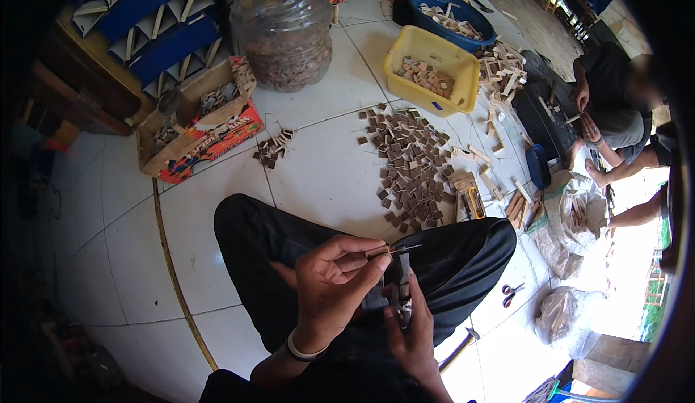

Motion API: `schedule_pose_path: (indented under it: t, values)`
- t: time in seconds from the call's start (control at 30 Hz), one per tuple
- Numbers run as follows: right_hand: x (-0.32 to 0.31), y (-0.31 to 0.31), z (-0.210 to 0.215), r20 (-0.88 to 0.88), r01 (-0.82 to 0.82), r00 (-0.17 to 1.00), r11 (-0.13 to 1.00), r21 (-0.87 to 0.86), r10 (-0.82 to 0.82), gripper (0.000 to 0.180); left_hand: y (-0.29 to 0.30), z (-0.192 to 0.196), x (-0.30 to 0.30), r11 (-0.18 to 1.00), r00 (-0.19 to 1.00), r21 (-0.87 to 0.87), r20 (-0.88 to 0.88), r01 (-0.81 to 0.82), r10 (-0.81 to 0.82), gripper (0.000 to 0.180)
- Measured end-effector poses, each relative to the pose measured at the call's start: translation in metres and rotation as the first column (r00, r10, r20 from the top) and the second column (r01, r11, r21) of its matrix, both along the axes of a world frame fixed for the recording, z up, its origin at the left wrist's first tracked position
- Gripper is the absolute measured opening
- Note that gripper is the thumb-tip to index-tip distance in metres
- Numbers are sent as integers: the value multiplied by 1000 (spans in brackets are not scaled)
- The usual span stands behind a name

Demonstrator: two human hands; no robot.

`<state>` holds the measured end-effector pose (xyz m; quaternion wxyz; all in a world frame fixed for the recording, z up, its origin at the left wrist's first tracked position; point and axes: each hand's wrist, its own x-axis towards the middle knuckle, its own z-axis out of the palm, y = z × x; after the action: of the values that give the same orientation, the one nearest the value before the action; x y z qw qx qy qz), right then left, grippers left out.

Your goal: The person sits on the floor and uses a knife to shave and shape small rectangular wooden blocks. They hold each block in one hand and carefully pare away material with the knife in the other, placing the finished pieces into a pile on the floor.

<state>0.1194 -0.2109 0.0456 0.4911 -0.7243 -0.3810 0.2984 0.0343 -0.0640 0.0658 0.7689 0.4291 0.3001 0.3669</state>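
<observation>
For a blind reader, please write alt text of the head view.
Seated on a white tiled floor, a person's left hand pinches a small wooden piece against a dark tool gripped by the right hand. Brown squares, a yellow tub and a jar lie ahead.

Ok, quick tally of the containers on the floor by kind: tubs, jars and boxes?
Plastic tubs: 2, the yellow tub and the blue tub
Clear jars with wooden bits: 1, the big jar
Cardboard boxes: 1, the open box
Total: 4
</observation>
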Motion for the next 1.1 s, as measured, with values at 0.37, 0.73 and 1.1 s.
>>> schedule_pose_path:
  t: [0.37, 0.73, 1.1]
  values:
    - [-2, -1, 4, -14, 8, 1000, 998, -58, -9, 69, 4, 2, -1, 999, 999, 43, -26, 27, -25, 22]
    - [-3, 5, 1, 13, 20, 1000, 999, -39, -19, 68, 4, -5, -3, 1000, 1000, -24, 11, 12, -12, 26]
    - [14, -6, 26, -354, -194, 923, 977, -94, 149, 71, 11, -17, -3, 989, 969, 140, 231, 56, -88, 36]
